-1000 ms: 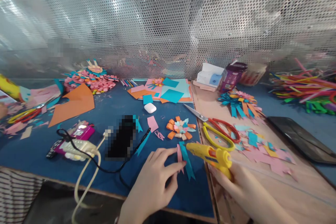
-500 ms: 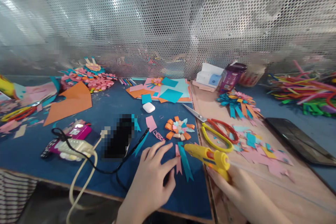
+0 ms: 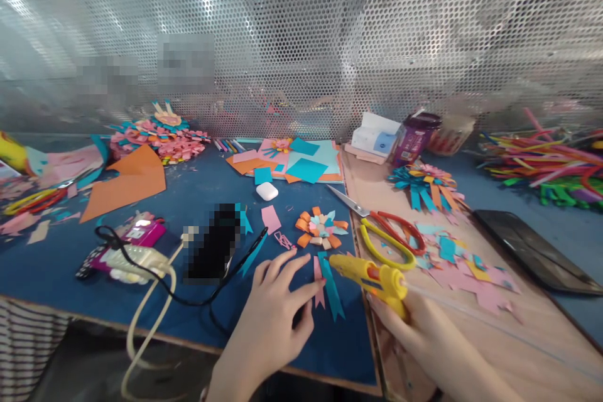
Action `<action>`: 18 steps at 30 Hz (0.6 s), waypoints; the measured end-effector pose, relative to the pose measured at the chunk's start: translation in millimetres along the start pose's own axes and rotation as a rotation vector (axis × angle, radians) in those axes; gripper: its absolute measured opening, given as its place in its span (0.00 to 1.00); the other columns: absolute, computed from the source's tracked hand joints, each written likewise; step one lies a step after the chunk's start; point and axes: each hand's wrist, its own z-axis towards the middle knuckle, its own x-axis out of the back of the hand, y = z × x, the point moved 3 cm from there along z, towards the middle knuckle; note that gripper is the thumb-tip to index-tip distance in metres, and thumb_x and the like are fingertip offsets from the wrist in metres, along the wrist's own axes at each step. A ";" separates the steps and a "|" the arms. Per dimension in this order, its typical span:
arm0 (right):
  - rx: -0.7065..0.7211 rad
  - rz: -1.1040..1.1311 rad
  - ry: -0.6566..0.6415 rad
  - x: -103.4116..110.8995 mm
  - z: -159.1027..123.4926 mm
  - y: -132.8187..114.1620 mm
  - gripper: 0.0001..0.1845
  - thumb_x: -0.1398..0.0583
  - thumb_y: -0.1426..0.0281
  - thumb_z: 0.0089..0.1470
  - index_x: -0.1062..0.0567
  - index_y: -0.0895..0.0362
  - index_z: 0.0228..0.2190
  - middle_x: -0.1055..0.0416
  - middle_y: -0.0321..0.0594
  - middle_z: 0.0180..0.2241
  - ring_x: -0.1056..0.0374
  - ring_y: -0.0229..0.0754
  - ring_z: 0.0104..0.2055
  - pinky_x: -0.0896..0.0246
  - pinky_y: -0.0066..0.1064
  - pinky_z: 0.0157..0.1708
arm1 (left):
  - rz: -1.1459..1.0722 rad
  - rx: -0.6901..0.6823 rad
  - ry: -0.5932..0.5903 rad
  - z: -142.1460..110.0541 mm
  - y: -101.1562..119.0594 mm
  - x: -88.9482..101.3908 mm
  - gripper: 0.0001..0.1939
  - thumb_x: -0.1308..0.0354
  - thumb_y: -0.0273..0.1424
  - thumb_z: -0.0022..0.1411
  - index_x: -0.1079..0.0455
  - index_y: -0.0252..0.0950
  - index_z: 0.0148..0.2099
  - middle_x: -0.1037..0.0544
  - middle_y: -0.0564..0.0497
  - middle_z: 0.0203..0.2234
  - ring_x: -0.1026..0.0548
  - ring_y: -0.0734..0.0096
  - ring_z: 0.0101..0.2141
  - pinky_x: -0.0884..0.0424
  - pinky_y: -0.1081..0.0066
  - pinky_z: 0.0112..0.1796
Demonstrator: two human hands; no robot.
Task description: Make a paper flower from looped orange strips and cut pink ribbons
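My right hand (image 3: 409, 314) grips a yellow glue gun (image 3: 370, 277), its nozzle pointing left over the top of a teal paper ribbon (image 3: 333, 292). A pink paper strip (image 3: 319, 282) lies beside that ribbon. My left hand (image 3: 282, 308) rests with spread fingers on the blue table, a fingertip at the pink strip's edge. Just beyond the fingers sits an orange, pink and light blue paper flower (image 3: 322, 228). Pink paper clips (image 3: 283, 240) lie to its left, near my fingertips.
Scissors with red and yellow handles (image 3: 389, 235) lie on the wooden strip. Paper scraps (image 3: 475, 273) and a dark phone (image 3: 532, 251) are at right. A power strip (image 3: 134, 257) with cables lies left. A perforated metal screen (image 3: 301, 44) stands behind.
The view has shifted slightly. The glue gun and both hands keep nearly the same position over the ribbon and strip.
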 end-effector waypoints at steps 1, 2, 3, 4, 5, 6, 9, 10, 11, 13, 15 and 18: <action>0.009 -0.002 0.008 0.8 0.0 -1.3 0.23 0.54 0.51 0.53 0.36 0.55 0.20 0.33 0.37 0.17 0.41 0.37 0.20 0.45 0.28 0.22 | -0.001 0.001 -0.003 0.1 -0.3 -0.2 0.21 0.50 0.28 0.62 0.32 0.54 0.54 0.36 0.53 0.58 0.44 0.55 0.59 0.43 0.50 0.52; 0.014 -0.002 0.005 1.2 0.1 -2.5 0.23 0.55 0.51 0.53 0.37 0.55 0.20 0.34 0.37 0.17 0.41 0.37 0.20 0.46 0.28 0.21 | 0.000 0.003 -0.005 0.2 -0.5 -0.3 0.21 0.50 0.28 0.62 0.32 0.54 0.54 0.36 0.53 0.58 0.44 0.56 0.59 0.43 0.50 0.52; 0.017 0.000 -0.007 1.2 0.3 -3.6 0.23 0.55 0.52 0.53 0.37 0.55 0.19 0.34 0.37 0.17 0.42 0.36 0.19 0.47 0.28 0.21 | 0.001 0.004 -0.007 0.1 -0.5 -0.3 0.21 0.50 0.28 0.62 0.32 0.54 0.54 0.36 0.53 0.58 0.44 0.56 0.59 0.43 0.50 0.52; 0.018 0.000 -0.015 1.4 0.3 -4.4 0.23 0.55 0.52 0.53 0.37 0.55 0.19 0.34 0.37 0.17 0.42 0.36 0.19 0.47 0.28 0.21 | 0.003 0.005 -0.009 0.0 -0.5 -0.3 0.20 0.50 0.28 0.62 0.32 0.53 0.54 0.36 0.53 0.58 0.44 0.56 0.59 0.43 0.50 0.52; 0.019 -0.003 -0.018 1.6 0.3 -4.9 0.23 0.55 0.52 0.53 0.37 0.55 0.19 0.34 0.37 0.17 0.42 0.36 0.19 0.47 0.28 0.20 | 0.005 0.006 -0.010 -0.2 -0.4 -0.3 0.20 0.50 0.28 0.62 0.31 0.53 0.53 0.36 0.53 0.58 0.44 0.56 0.59 0.43 0.50 0.52; 0.019 -0.008 -0.014 1.9 0.1 -5.2 0.23 0.55 0.52 0.53 0.36 0.55 0.19 0.34 0.37 0.17 0.42 0.36 0.19 0.48 0.28 0.20 | 0.007 0.006 -0.011 -0.4 -0.2 -0.4 0.20 0.50 0.28 0.62 0.31 0.52 0.53 0.36 0.53 0.58 0.44 0.55 0.59 0.43 0.50 0.52; 0.027 -0.020 0.022 3.5 -1.3 -5.6 0.22 0.54 0.52 0.53 0.36 0.55 0.20 0.34 0.37 0.16 0.44 0.36 0.19 0.48 0.28 0.20 | 0.007 0.003 -0.010 -0.7 0.5 -0.4 0.20 0.50 0.28 0.61 0.31 0.51 0.53 0.36 0.52 0.58 0.43 0.55 0.59 0.43 0.50 0.52; 0.034 -0.018 0.029 3.8 -1.9 -5.9 0.22 0.53 0.52 0.53 0.36 0.55 0.20 0.34 0.36 0.16 0.44 0.36 0.19 0.48 0.27 0.20 | 0.005 0.003 -0.012 -0.6 0.7 -0.4 0.21 0.50 0.27 0.61 0.31 0.51 0.54 0.36 0.52 0.58 0.43 0.54 0.59 0.42 0.50 0.52; 0.041 -0.014 0.030 3.9 -2.4 -6.2 0.22 0.53 0.53 0.53 0.36 0.55 0.19 0.34 0.36 0.16 0.44 0.35 0.19 0.47 0.27 0.20 | 0.003 0.005 -0.015 -0.4 0.7 -0.3 0.21 0.50 0.27 0.61 0.31 0.51 0.54 0.36 0.51 0.58 0.43 0.54 0.59 0.42 0.50 0.52; 0.057 -0.014 0.038 4.1 -3.3 -6.8 0.21 0.52 0.53 0.53 0.37 0.55 0.19 0.35 0.35 0.15 0.45 0.35 0.18 0.48 0.27 0.19 | 0.002 0.013 -0.022 0.0 0.5 -0.2 0.21 0.50 0.27 0.60 0.31 0.51 0.54 0.36 0.51 0.58 0.43 0.54 0.59 0.42 0.50 0.52; 0.070 -0.019 0.052 4.5 -4.0 -7.1 0.21 0.51 0.54 0.53 0.37 0.55 0.18 0.35 0.35 0.15 0.44 0.35 0.18 0.48 0.26 0.18 | 0.001 0.021 -0.024 0.5 0.1 0.0 0.21 0.49 0.26 0.60 0.31 0.51 0.53 0.36 0.51 0.58 0.43 0.54 0.59 0.42 0.50 0.52; 0.086 -0.012 0.065 5.3 -5.0 -6.9 0.20 0.50 0.56 0.54 0.37 0.55 0.19 0.33 0.36 0.16 0.40 0.36 0.18 0.45 0.26 0.19 | -0.007 0.023 -0.024 0.7 -0.2 0.2 0.21 0.49 0.26 0.60 0.31 0.50 0.53 0.36 0.51 0.58 0.43 0.54 0.59 0.42 0.51 0.52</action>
